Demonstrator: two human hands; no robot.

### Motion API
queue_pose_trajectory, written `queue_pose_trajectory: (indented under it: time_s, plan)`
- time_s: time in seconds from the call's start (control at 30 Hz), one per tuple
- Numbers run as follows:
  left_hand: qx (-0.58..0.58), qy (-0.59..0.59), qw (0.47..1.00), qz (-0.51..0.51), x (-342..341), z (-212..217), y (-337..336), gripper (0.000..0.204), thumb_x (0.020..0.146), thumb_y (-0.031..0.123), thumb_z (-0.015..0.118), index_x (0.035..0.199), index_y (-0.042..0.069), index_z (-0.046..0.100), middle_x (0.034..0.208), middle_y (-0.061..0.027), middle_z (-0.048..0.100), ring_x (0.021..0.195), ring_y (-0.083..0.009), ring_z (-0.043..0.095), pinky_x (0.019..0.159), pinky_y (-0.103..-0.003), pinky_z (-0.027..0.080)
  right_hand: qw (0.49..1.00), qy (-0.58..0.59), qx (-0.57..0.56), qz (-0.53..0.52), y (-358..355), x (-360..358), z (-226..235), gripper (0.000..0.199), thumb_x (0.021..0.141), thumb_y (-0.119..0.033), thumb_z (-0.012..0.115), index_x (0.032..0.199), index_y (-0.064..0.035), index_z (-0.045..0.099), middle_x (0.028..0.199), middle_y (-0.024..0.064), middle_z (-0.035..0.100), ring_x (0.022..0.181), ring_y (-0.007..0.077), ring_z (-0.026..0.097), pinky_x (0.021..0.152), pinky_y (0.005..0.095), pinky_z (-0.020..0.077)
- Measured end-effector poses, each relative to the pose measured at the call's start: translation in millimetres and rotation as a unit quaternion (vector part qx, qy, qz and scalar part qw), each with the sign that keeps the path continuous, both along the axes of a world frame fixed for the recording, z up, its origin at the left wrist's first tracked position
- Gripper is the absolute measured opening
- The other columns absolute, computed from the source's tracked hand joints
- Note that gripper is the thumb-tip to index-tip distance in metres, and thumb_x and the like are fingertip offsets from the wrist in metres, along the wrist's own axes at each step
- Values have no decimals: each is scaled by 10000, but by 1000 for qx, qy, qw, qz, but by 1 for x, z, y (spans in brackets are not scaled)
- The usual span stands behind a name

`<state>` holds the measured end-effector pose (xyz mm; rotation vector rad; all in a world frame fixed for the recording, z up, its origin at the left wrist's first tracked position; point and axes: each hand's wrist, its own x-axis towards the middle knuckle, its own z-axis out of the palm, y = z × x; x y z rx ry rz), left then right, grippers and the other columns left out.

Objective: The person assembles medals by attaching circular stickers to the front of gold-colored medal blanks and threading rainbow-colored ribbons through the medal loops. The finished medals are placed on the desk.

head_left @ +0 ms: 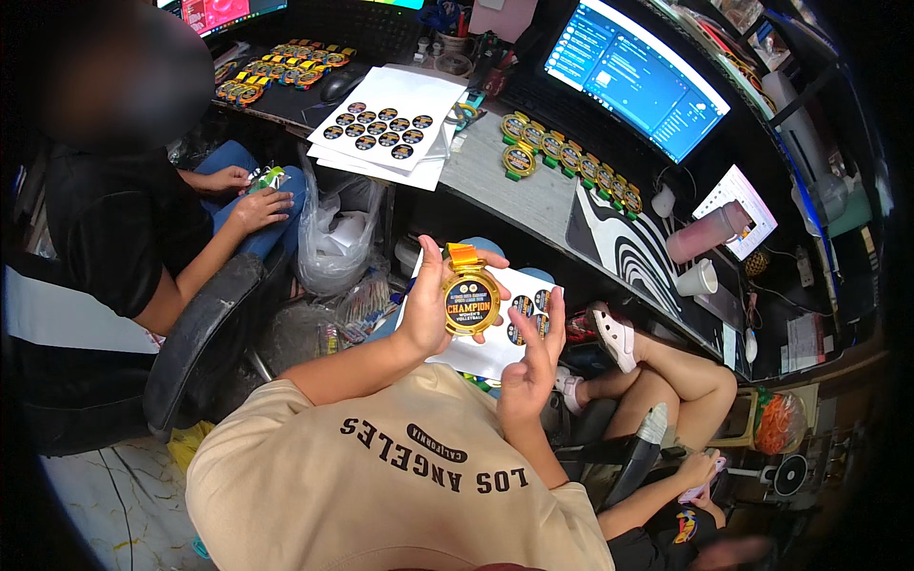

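Observation:
My left hand is closed around the rim of a round gold medal with a dark printed face and a yellow-orange ribbon at its top. The medal's face is turned up toward me. My right hand is just to the right of the medal, its fingers stretched out and apart, with nothing seen in it. Beneath both hands, a white sheet of round dark stickers lies across my lap, partly hidden by them.
Several gold medals stand in a line on the grey desk, near a monitor. Another sticker sheet lies on paper at the desk's left. A pink tumbler and white cup stand right. Co-workers sit on both sides.

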<state>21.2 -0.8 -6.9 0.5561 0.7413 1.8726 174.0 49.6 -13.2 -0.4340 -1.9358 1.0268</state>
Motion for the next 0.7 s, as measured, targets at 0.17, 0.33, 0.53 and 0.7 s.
queue_pose_trajectory:
  time_s: [0.17,0.33,0.53,0.7]
  plan:
    - [14,2,1000,11,0,0,1,942,862,792,97,1175,33,559,872,-138,664,659,-182,675,428,-258,544,972,-125,194,-54,-6,6,6,574,951,-566,437,1178,-102,686,1516,293,235,1370,425,251,1100,497,212]
    - [6,-7,1000,-3,4,0,1,929,879,774,93,1126,32,595,881,-130,670,688,-171,673,549,-265,564,955,-182,223,-78,-4,1,9,502,900,-461,573,1290,-148,617,1514,327,203,1384,486,161,1111,552,108]
    - [-38,-2,999,-20,8,-4,7,966,876,780,67,1157,9,575,944,-126,656,844,-195,666,729,-309,568,953,-190,238,-13,-4,-15,3,490,886,-520,573,1290,-247,623,1537,287,191,1392,493,132,1118,582,55]
    - [-78,-68,993,-51,-6,-6,5,1015,817,840,74,1130,26,595,878,-154,679,693,-232,692,509,-319,568,947,-168,274,-17,19,0,9,358,807,-474,662,1104,-289,735,1467,220,380,1389,437,218,1125,572,96]
